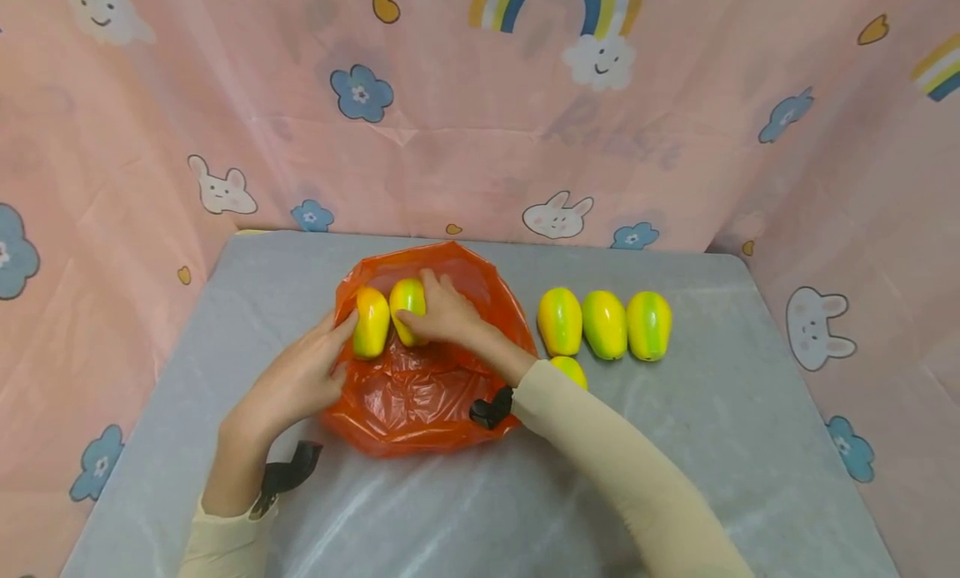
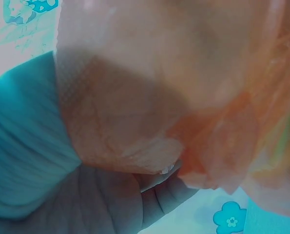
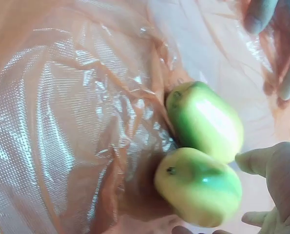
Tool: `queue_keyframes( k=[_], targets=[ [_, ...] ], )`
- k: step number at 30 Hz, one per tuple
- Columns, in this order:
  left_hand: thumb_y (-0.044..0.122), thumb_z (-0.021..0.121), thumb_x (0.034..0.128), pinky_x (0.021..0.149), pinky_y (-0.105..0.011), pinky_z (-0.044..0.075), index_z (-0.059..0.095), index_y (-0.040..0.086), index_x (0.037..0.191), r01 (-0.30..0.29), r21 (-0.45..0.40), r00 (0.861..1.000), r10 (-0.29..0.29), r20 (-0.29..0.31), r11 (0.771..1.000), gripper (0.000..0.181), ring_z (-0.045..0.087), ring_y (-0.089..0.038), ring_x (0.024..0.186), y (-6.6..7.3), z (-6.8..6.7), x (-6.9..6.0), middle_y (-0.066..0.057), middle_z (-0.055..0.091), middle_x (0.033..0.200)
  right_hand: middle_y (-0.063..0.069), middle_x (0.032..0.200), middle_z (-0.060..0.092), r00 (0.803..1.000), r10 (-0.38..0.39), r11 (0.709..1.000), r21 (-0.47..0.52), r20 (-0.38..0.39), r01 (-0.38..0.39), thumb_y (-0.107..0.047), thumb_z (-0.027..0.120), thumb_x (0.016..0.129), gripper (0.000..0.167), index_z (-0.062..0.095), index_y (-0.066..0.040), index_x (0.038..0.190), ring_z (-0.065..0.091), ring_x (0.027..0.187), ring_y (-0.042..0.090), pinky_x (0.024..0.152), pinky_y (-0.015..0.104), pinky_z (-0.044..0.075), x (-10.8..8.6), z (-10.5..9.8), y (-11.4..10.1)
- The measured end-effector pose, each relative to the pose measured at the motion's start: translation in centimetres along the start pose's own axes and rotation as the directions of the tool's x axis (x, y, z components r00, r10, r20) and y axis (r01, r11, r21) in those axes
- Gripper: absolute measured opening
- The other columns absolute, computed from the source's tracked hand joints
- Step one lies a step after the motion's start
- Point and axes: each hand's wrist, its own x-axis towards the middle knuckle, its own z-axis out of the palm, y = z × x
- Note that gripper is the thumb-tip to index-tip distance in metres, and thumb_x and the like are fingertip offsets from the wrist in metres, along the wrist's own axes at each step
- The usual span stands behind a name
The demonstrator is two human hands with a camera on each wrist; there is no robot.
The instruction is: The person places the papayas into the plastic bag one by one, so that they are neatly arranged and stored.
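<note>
An orange-red plastic bag [image 1: 420,432] lies spread with its mouth facing up, two yellow-green fruits inside. My right hand [image 1: 450,316] reaches in, its thumb and fingers around the right fruit [image 1: 407,299]; the right wrist view has this fruit [image 3: 198,187] lower, against the other [image 3: 205,122]. My left hand [image 1: 300,374] is at the bag's left rim, fingers loosely spread beside the left fruit [image 1: 371,324]. In the left wrist view, bag film [image 2: 120,112] hides part of the left hand [image 2: 101,200].
Right of the bag stand three more yellow-green fruits [image 1: 560,321] [image 1: 604,325] [image 1: 649,326] in a row. Another fruit [image 1: 570,370] is partly hidden behind my right forearm. The grey table [image 1: 720,445] is bordered by a pink patterned curtain [image 1: 450,170].
</note>
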Motion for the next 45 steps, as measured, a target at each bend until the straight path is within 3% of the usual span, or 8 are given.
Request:
queue_keyframes(
  k=[9,20,29,39,45],
  targets=[
    [-0.008,0.063,0.0895,0.118,-0.062,0.045,0.032,-0.003,0.163,0.04,-0.007,0.999,-0.04,0.023,0.999,0.08,0.05,-0.045,0.145,-0.2,-0.3,-0.1,-0.026,0.031,0.171,0.021,0.16,0.042,0.989,-0.131,0.991,0.001,0.07,0.132,-0.039,0.067,0.101,0.079,0.03,-0.008,0.164,0.059,0.128,0.032,0.11,0.048,0.056,-1.8,-1.6,-0.5],
    [-0.01,0.063,0.0887,0.117,-0.063,0.046,0.034,-0.004,0.162,0.027,-0.002,1.0,-0.027,0.014,1.0,0.079,0.051,-0.046,0.144,-0.2,-0.5,0.0,-0.028,0.035,0.168,0.018,0.166,0.039,0.972,-0.215,0.976,-0.011,0.094,0.217,-0.042,0.065,0.102,0.07,0.04,-0.013,0.162,0.054,0.142,0.034,0.116,0.052,0.05,-3.9,-3.6,-1.1],
    [-0.009,0.065,0.0893,0.114,-0.063,0.048,0.035,-0.004,0.162,0.016,0.004,1.0,-0.016,0.008,1.0,0.079,0.055,-0.045,0.138,-0.2,-0.3,0.0,-0.029,0.04,0.165,0.014,0.163,0.046,0.951,-0.307,0.952,0.0,0.024,0.307,-0.04,0.066,0.102,0.066,0.047,-0.009,0.158,0.054,0.143,0.03,0.119,0.05,0.049,-6.2,-4.4,-0.8],
    [-0.009,0.062,0.0893,0.117,-0.063,0.045,0.032,-0.004,0.163,0.054,0.003,0.998,-0.054,0.03,0.999,0.08,0.05,-0.045,0.144,-0.6,-0.7,-0.1,-0.027,0.034,0.169,0.001,0.163,0.05,0.947,-0.295,0.946,0.103,-0.124,0.308,-0.045,0.067,0.101,0.07,0.04,-0.02,0.161,0.05,0.15,0.025,0.121,0.052,0.047,-9.2,-4.5,0.1],
    [-0.009,0.064,0.0889,0.116,-0.062,0.047,0.035,-0.004,0.162,-0.003,0.013,1.0,0.003,0.011,1.0,0.078,0.054,-0.046,0.141,-0.4,-0.2,0.1,-0.028,0.039,0.166,-0.001,0.163,0.049,0.95,-0.254,0.948,0.147,-0.182,0.281,-0.045,0.067,0.101,0.07,0.038,-0.026,0.162,0.05,0.15,0.024,0.121,0.055,0.046,-11.2,-4.2,1.7]
  ],
)
